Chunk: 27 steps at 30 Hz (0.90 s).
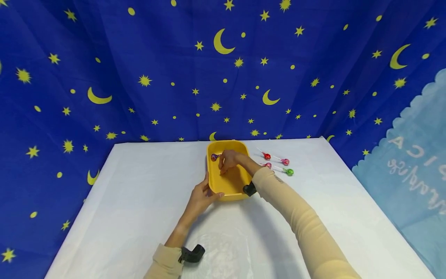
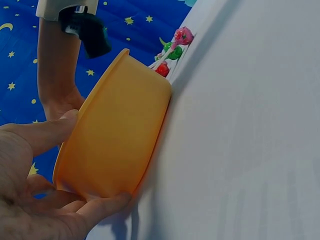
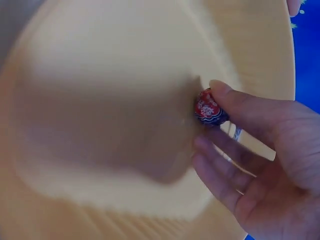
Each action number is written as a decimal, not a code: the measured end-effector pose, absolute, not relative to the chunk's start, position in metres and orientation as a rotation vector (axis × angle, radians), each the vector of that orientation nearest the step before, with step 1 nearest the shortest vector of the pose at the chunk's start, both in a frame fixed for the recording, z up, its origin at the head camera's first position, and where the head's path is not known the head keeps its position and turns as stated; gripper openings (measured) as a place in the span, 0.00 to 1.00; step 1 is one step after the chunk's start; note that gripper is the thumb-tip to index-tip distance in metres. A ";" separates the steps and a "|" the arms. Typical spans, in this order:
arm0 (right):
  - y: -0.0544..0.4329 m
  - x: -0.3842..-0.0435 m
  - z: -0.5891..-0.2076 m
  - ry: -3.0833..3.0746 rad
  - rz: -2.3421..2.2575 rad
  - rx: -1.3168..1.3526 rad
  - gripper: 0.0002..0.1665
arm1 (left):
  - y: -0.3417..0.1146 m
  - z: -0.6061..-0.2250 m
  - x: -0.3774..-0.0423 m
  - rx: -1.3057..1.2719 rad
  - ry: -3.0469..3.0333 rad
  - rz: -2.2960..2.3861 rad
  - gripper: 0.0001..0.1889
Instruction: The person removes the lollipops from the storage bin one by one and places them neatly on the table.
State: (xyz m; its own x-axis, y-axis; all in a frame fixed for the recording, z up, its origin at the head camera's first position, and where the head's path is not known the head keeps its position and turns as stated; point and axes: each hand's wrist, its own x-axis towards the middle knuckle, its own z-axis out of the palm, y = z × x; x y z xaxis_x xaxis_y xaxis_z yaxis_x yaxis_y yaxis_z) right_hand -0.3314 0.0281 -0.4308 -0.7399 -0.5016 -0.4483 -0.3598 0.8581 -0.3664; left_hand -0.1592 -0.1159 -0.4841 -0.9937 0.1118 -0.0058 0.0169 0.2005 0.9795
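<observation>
A yellow plastic tub (image 1: pixel 226 190) stands on the white table, and my left hand (image 1: pixel 199 199) grips its near left corner. In the left wrist view the thumb lies at the tub's rim, with the other fingers against the outer wall and base. My right hand (image 1: pixel 229 159) reaches into the tub. Its thumb and fingers pinch a red and dark blue wrapped lollipop (image 3: pixel 210 107) in the right wrist view; the stick is hard to make out. In the head view a purplish lollipop head (image 1: pixel 214 157) shows beside that hand, inside the tub's far left corner.
Several lollipops lie right of the tub, among them a red one (image 1: pixel 266 156), a pink one (image 1: pixel 285 161) and a green one (image 1: pixel 289 172). A blue curtain (image 1: pixel 174 97) with stars and moons hangs behind the table (image 1: pixel 146 174).
</observation>
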 end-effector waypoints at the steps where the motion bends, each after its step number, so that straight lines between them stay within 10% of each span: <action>1: 0.028 -0.331 -0.431 2.483 -0.352 -0.640 0.11 | -0.116 -0.484 -0.159 0.139 2.377 1.937 0.48; 27: 0.047 -0.348 -0.454 2.413 -0.594 -0.611 0.19 | -0.115 -0.486 -0.159 0.148 2.324 1.999 0.48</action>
